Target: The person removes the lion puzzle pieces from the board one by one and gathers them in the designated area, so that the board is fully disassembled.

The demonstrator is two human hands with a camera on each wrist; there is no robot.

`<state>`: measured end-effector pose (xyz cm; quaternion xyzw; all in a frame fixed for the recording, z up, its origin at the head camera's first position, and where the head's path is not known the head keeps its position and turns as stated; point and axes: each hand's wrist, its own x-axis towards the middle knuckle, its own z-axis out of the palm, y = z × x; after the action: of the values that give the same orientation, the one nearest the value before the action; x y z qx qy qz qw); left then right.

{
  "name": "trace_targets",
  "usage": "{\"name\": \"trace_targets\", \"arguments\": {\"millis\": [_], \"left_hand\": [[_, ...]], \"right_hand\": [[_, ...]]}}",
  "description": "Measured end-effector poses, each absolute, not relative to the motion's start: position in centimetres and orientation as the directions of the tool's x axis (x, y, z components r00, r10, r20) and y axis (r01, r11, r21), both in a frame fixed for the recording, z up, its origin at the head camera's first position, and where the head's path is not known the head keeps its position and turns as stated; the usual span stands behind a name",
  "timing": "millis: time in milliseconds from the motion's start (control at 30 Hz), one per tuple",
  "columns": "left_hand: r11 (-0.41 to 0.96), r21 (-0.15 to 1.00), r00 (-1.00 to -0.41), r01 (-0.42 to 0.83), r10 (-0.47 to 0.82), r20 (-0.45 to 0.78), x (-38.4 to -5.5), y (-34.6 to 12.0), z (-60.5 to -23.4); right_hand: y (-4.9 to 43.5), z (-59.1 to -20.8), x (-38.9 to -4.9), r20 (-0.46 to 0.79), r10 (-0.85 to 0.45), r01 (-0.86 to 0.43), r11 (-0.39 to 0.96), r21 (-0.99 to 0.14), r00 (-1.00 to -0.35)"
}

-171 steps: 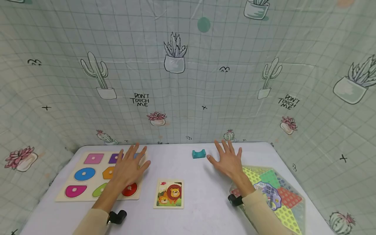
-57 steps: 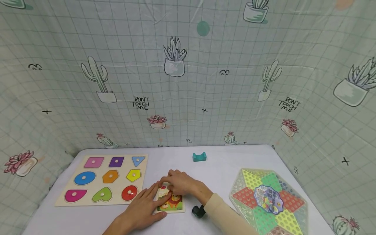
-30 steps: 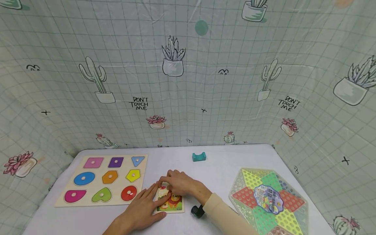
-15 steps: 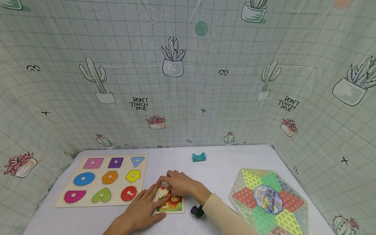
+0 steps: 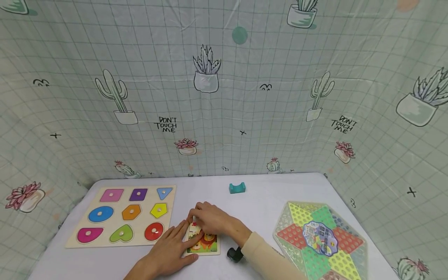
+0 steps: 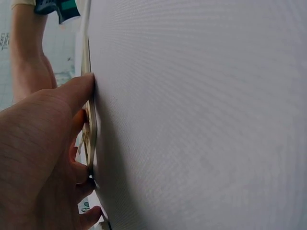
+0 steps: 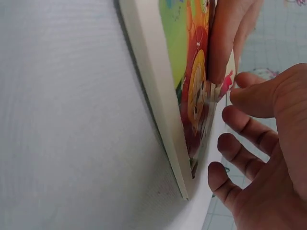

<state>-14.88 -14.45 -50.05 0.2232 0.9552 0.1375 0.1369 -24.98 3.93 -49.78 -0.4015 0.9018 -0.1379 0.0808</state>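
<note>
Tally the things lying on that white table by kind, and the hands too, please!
Shape board: 1
Lion picture puzzle: 1
Star-patterned board: 1
Teal block: 1
Left hand and right hand: 2
Total: 6

Soft, muted light lays a diffuse shadow [image 6: 112, 163] on the table [image 6: 206, 120] in the left wrist view.

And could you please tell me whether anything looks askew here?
Yes: in the right wrist view, the pink-marked piece of the lion puzzle tilts up at the right hand rather than lying flat.
</note>
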Motion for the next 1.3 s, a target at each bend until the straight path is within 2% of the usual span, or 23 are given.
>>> {"name": "trace_targets", "arguments": {"millis": [633, 1033, 1300], "left_hand": [[0.862, 0.320, -0.865, 0.393, 0.465, -0.190, -14.90, -14.34, -50.12], [0.863, 0.296, -0.864, 0.408, 0.470, -0.180, -14.88, -14.35, -50.36], [0.861, 0.300, -0.865, 0.410, 0.471, -0.172, -14.94, -14.34, -50.61]], "right_hand": [[3.78, -49.35, -25.18, -0.023, -0.765, -0.696, 0.597, -0.398, -0.644], [4.19, -49.34, -24.91, -0.051, -0.714, -0.559, 0.588, -0.584, -0.698], [4.33, -49.16, -24.83, -0.021, -0.714, -0.550, 0.557, -0.622, -0.700]]}}
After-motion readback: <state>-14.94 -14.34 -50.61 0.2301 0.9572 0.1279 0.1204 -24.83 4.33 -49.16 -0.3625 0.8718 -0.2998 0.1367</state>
